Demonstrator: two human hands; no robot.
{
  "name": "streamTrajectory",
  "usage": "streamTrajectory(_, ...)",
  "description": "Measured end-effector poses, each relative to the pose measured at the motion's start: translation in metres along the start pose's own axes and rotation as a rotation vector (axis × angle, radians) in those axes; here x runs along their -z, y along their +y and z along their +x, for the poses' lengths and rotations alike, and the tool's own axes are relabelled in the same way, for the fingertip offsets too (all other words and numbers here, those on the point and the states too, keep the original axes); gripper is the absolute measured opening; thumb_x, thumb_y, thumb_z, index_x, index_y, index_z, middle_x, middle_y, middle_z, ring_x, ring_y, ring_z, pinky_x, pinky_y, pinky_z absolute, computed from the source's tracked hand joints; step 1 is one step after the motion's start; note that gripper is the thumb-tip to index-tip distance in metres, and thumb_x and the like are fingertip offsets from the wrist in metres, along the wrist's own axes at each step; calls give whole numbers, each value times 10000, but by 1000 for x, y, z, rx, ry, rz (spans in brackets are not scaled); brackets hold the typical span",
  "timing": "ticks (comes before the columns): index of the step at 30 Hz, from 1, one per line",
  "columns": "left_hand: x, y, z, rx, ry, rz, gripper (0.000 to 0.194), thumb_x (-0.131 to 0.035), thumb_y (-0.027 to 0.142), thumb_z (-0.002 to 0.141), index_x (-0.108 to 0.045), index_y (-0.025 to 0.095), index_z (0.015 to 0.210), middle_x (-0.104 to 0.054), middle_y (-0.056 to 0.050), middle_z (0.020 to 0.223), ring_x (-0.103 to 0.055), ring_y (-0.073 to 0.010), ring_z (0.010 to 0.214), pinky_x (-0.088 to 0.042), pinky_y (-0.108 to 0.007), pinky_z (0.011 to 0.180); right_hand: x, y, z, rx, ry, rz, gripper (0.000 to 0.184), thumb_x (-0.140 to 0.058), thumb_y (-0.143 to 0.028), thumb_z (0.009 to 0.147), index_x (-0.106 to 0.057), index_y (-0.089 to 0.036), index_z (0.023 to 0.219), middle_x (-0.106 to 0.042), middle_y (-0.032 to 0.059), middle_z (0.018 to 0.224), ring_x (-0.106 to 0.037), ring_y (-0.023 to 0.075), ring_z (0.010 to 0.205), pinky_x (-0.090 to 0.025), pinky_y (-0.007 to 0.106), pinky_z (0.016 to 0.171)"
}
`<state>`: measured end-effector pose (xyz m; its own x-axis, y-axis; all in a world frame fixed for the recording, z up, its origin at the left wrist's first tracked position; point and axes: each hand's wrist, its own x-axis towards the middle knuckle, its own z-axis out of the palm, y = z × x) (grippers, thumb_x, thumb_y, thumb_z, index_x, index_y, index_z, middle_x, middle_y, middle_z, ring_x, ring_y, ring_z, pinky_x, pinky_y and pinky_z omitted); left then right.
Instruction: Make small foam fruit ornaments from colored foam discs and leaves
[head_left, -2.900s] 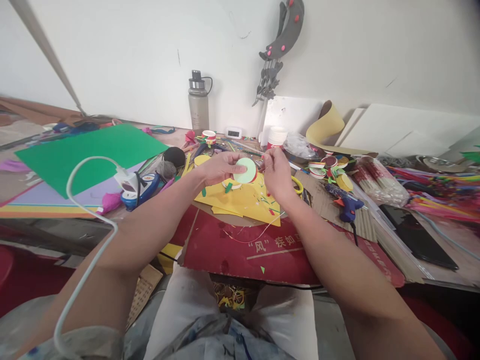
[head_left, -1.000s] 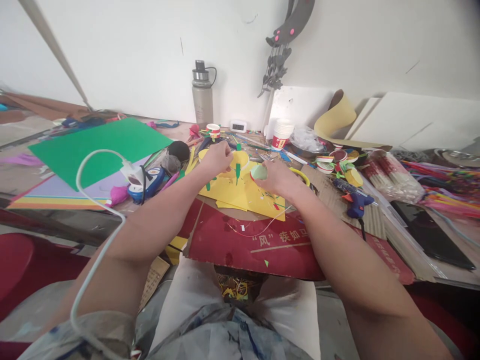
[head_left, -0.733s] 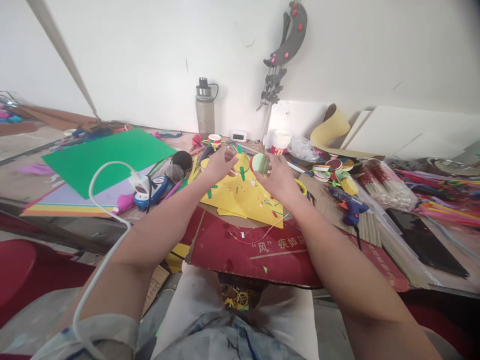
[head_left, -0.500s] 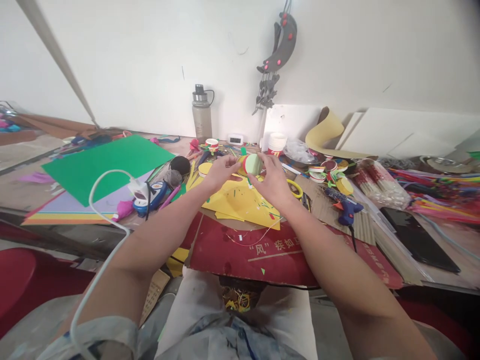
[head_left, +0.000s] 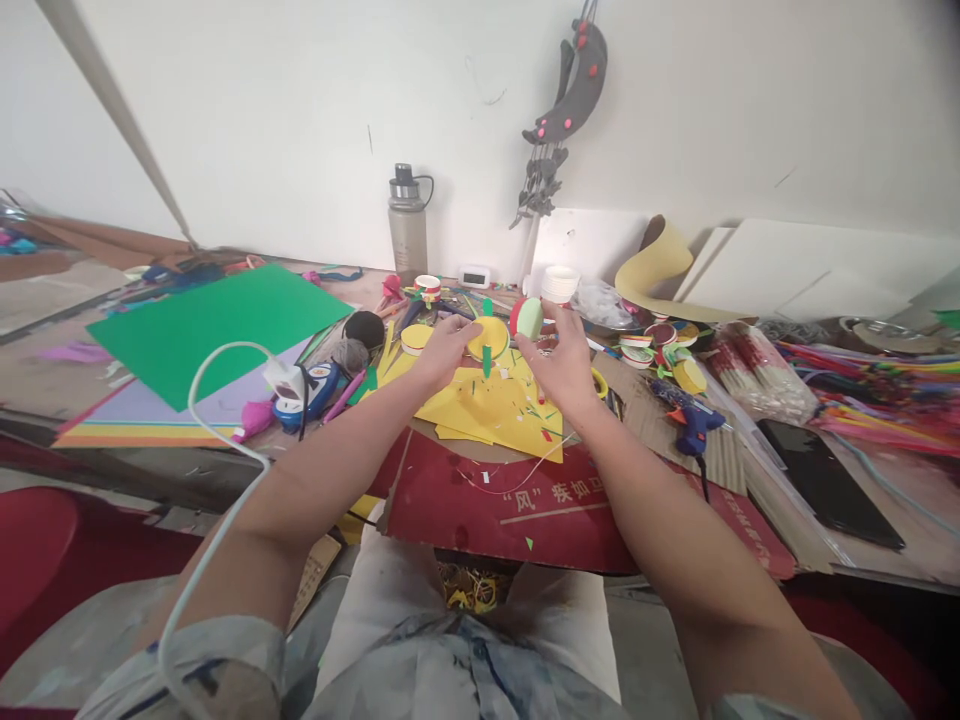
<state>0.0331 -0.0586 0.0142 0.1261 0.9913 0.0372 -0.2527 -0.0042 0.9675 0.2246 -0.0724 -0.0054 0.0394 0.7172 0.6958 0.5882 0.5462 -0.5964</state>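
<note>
Left hand, nearly closed, pinches yellow disc. Right hand, half-curled, grips red-and-green disc. Glue gun at that hand's four o'clock.

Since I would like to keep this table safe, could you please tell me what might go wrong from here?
The white cable crosses the left forearm in this view, so it might snag. The blue glue gun lies near the right forearm, which could knock it. The green-and-red disc, held at its edge by the right hand, could slip.
</note>
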Motion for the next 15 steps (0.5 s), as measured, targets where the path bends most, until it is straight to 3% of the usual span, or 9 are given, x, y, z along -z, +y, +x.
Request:
streamTrajectory(4, -5, -3, -2, 9, 48, -64, 278, -753, 236, 849, -483, 177, 824, -582, 39, 782, -623, -91, 710, -667, -357, 771, -2, -3, -6, 105, 2, -65, 577, -693, -371, 882, -543, -207, 1415, -599, 172, 1303, -650, 302, 1108, -617, 544, 922)
streamTrajectory(8, -12, -9, -4, 17, 10, -161, 141, -684, 195, 900, -547, 180, 930, -659, 7, 901, -673, -117, 815, -653, -355, 823, -6, -12, -15, 191, -39, -85, 602, -710, -361, 892, -520, -224, 1447, -587, 171, 1348, -605, 331, 1242, -586, 582, 1008)
streamTrajectory(15, -15, -18, -6, 74, -163, -337, 316, -767, 394, 903, -645, 218, 1136, -754, -16, 1014, -733, -154, 888, -636, -312, 813, -7, -11, -19, 198, -106, -105, 582, -724, -337, 889, -541, -225, 1431, -596, 169, 1365, -586, 337, 1296, -575, 583, 1033)
